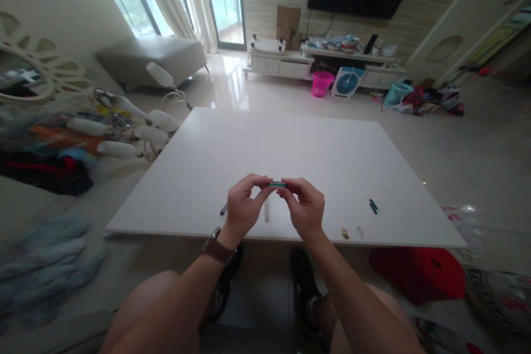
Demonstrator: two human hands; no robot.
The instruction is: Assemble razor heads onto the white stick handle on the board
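Between my two hands, over the near middle of the white table (290, 144), is a small green-and-dark flat bar (277, 183). My left hand (244, 202) pinches its left end between thumb and fingers. At the other end, the fingertips of my right hand (305, 204) are closed on it. Below the bar, a narrow pale strip (266, 211) lies on the tabletop, partly hidden by my left hand. A dark pen-like stick (224, 209) pokes out from beside my left hand.
Dark green pieces (373, 207) lie on the right of the table. Nearer its front edge are a small yellow piece (345, 233) and a clear piece (360, 232). A pale, faint piece (183, 195) lies left. A red stool (418, 271) stands at the right; lamp shades (151, 135) crowd the left.
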